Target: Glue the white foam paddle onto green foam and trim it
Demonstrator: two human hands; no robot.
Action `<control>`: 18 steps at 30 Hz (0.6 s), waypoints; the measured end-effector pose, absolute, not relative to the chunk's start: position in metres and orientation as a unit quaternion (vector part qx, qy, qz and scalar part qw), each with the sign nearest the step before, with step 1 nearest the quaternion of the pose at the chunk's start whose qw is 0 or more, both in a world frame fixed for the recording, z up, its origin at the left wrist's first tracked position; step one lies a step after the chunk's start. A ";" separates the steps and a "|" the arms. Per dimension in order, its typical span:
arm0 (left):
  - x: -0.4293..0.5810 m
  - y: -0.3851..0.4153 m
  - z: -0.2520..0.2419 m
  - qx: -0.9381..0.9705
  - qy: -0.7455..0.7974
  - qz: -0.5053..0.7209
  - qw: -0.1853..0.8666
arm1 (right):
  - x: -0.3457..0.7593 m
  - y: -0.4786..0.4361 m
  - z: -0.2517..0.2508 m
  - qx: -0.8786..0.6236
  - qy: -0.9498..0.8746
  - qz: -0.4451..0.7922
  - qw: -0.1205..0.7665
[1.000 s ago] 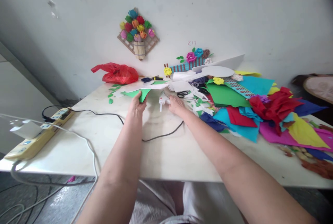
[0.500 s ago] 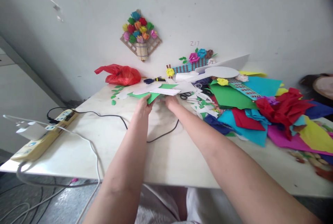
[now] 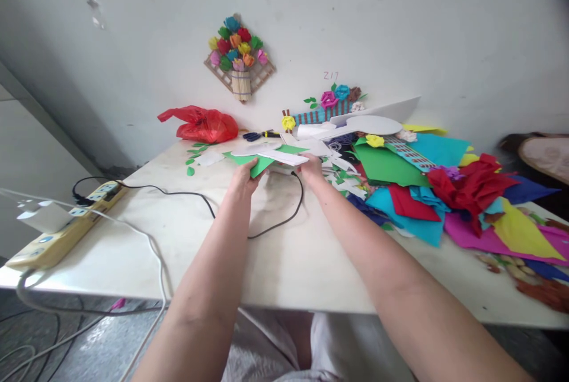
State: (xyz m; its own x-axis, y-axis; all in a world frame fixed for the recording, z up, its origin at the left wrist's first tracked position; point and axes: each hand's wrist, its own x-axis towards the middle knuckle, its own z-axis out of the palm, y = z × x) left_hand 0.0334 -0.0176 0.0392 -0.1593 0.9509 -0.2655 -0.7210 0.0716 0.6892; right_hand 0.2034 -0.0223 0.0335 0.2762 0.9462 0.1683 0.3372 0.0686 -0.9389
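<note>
My left hand (image 3: pixel 245 177) is closed on the near left corner of a green sheet (image 3: pixel 251 163), thumb on top. White pieces (image 3: pixel 284 158) lie across the green sheet, above the table's middle. My right hand (image 3: pixel 313 169) is at the right end of these pieces, its fingers bent and partly hidden, so what it grips cannot be made out. A black cable end shows beneath the sheets, just left of my right hand. White and green scraps (image 3: pixel 344 179) lie to the right of that hand.
Coloured paper (image 3: pixel 391 166) is heaped on the right. A red plastic bag (image 3: pixel 207 125) and scissors (image 3: pixel 252 137) lie at the back. A yellow power strip (image 3: pixel 66 228) with cables is at the left. A flower basket decoration (image 3: pixel 241 84) hangs on the wall.
My right hand has moved right, from under the sheets to their right end. More of the black cable now shows. The view has shifted slightly.
</note>
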 end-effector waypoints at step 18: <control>0.023 -0.026 0.035 0.320 0.385 0.611 0.613 | 0.197 -0.041 0.046 -0.400 -0.419 0.592 0.560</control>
State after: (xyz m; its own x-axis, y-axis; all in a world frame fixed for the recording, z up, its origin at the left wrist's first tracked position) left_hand 0.0230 -0.0263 0.0352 -0.0426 0.9957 -0.0819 -0.5022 0.0495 0.8633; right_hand 0.1975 -0.0408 0.0464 -0.0523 0.9986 -0.0049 -0.3276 -0.0218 -0.9446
